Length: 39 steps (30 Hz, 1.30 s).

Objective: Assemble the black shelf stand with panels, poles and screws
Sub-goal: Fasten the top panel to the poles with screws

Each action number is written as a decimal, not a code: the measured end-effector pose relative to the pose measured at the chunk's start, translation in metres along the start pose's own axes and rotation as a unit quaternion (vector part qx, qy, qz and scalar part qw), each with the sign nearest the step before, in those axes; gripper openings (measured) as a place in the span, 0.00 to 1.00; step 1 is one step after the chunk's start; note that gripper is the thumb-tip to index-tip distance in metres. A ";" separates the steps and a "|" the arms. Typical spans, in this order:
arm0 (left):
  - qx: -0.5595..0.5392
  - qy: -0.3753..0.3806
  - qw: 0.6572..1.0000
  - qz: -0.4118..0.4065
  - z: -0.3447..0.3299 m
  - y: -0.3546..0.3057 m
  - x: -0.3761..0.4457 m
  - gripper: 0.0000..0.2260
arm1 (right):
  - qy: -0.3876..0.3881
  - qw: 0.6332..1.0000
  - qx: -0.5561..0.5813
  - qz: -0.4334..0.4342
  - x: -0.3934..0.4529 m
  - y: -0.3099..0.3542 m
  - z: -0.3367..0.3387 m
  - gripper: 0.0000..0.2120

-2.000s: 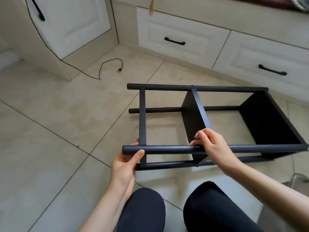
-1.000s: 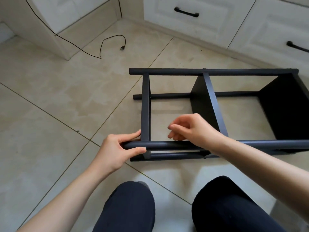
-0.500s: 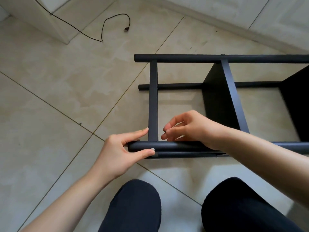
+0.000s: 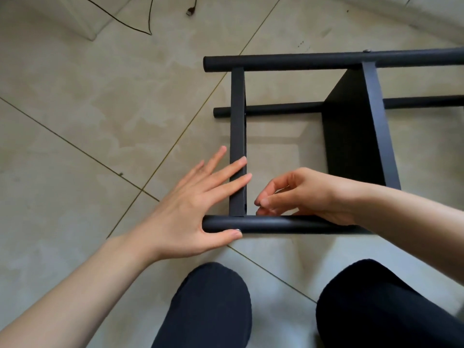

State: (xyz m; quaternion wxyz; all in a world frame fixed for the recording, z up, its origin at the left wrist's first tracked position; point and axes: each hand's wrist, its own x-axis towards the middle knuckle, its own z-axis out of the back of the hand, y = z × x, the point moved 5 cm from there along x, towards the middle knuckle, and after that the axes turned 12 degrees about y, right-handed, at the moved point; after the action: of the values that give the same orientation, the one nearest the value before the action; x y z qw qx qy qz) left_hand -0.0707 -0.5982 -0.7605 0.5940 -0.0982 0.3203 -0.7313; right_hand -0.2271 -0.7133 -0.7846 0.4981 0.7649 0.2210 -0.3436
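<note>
The black shelf stand lies on its side on the tiled floor. Its near pole (image 4: 276,224) runs left to right in front of my knees, and its far pole (image 4: 288,62) lies parallel behind. The end panel (image 4: 237,126) and the middle panel (image 4: 356,136) join them. My left hand (image 4: 198,209) is spread flat, fingers on the end panel and thumb under the near pole's left end. Fingers curled and pinched together, my right hand (image 4: 308,194) sits just right of the end panel, above the near pole. Whether it holds a small part is hidden.
A thin black cable (image 4: 148,21) with a plug lies on the floor at the back left, next to a white cabinet base (image 4: 82,26). My two knees in dark trousers (image 4: 208,310) are at the bottom. Beige floor tiles lie to the left.
My left hand has opened from a grip on the pole end and spread across the end panel. My right hand stays pinched near the joint. The view has tilted further down.
</note>
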 end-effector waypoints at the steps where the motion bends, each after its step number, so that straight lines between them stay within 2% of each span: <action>1: 0.021 -0.008 1.000 -0.013 0.001 0.001 0.001 0.35 | 0.007 1.000 0.003 -0.002 0.001 -0.001 0.000 0.07; 5: 0.011 -0.043 0.997 -0.056 0.001 0.003 0.004 0.32 | 0.031 0.999 -0.009 -0.012 0.010 -0.002 -0.001 0.03; 8: -0.003 -0.055 0.996 -0.065 -0.002 0.003 0.005 0.31 | 0.035 0.999 0.001 0.000 0.022 0.000 0.000 0.01; 12: -0.007 -0.065 0.995 -0.073 -0.003 0.004 0.005 0.30 | 0.081 0.997 0.015 -0.005 0.035 0.001 -0.008 0.01; 18: -0.015 -0.077 0.994 -0.077 -0.006 0.004 0.004 0.29 | 0.117 0.993 0.018 -0.030 0.042 -0.005 -0.013 0.08; 27: -0.032 -0.071 0.994 -0.079 -0.007 0.005 0.004 0.29 | 0.142 0.989 0.038 -0.028 0.047 -0.003 -0.015 0.03; 34: -0.048 -0.068 0.993 -0.081 -0.009 0.006 0.005 0.29 | 0.143 0.988 0.006 -0.063 0.052 -0.005 -0.019 0.06; 39: -0.050 -0.070 0.993 -0.082 -0.010 0.007 0.005 0.29 | 0.184 0.979 0.032 -0.077 0.051 -0.008 -0.018 0.08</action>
State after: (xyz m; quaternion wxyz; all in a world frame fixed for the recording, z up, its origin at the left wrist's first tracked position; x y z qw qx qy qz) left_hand -0.0716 -0.5998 -0.7733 0.5476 -0.2043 0.3051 -0.7518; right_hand -0.1931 -0.6940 -0.8222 0.3966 0.8110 0.3560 -0.2414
